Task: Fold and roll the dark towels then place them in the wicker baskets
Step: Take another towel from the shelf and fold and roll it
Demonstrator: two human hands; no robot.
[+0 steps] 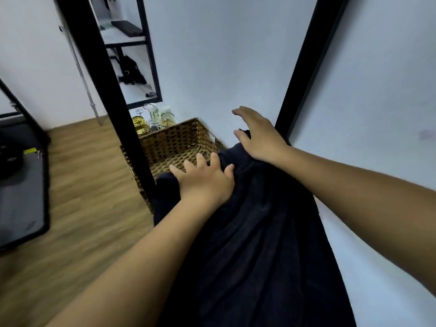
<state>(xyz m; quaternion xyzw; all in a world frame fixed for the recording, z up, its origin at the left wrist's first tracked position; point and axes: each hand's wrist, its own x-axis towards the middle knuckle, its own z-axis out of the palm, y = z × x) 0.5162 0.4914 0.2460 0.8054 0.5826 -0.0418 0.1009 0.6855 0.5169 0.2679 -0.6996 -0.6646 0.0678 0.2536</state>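
Both hands are on the cloth: left hand (205,182) palm down with fingers spread, tips bent over the near edge, pressing. Right hand (262,140) sits further out on the far end, fingers straight and fanned, palm resting on it. We can't tell whether either palm has a fold caught underneath.

Long dark navy cloth towel (259,244) is the biggest thing we see. It runs from the bottom of the view up to the hands, loosely pleated, not rolled. Its far end is bunched at the near right corner of the basket, under the hands. We judge the spread palms are there to hold the bulk down and steer it into the opening, or to flatten it for a fold. The rolling looks not yet done.

Brown wood-plank floor (82,197) fills the left side. Black square metal shelf post (106,95) crosses in front of the basket's left side, so entry looks easiest from the right.

Woven tan wicker basket (174,140) shows a bare bottom where visible. Small amber glass jar (139,125) stands just behind it among clear glassware; a hard shove of the basket could knock it.
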